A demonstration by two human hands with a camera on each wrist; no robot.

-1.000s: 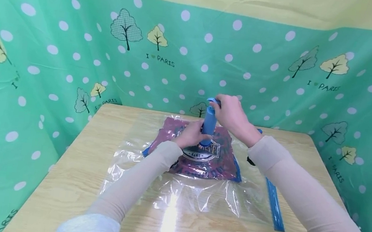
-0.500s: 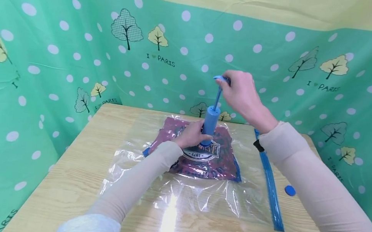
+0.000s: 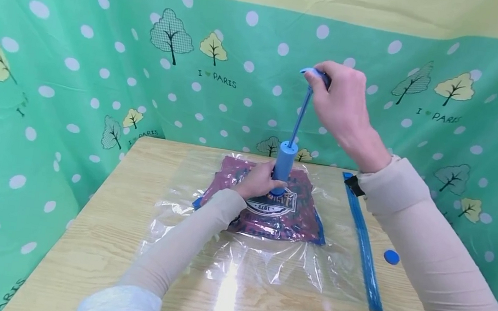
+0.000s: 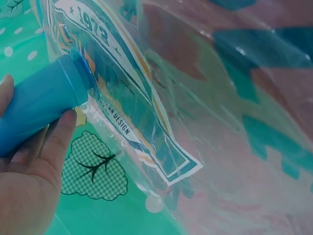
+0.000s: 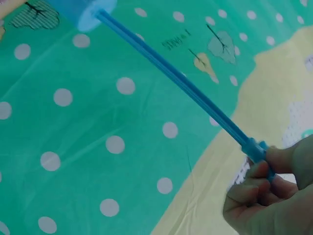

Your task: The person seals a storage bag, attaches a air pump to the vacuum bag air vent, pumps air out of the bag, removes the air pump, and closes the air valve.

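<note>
A blue hand pump (image 3: 284,162) stands upright on a clear plastic vacuum bag (image 3: 199,253), its foot at the bag's round blue valve (image 4: 84,66). My left hand (image 3: 257,180) grips the pump's barrel low down, fingers and thumb around it. High above, my right hand (image 3: 342,97) holds the pump's handle, with the thin blue rod (image 3: 301,115) drawn far out of the barrel. Inside the bag lies a folded reddish-purple garment (image 3: 268,225) with a printed badge reading 1973. In the right wrist view, curled fingers wrap the handle end (image 5: 257,151).
A blue zip strip (image 3: 361,242) runs along the bag's right edge. Beside it on the wooden table (image 3: 94,240) lies a round blue cap (image 3: 391,257). A green dotted curtain (image 3: 237,102) closes off the back and both sides.
My right hand has risen with the handle, pulling the rod out of the barrel and lifting up and to the right. My left hand keeps its hold on the barrel.
</note>
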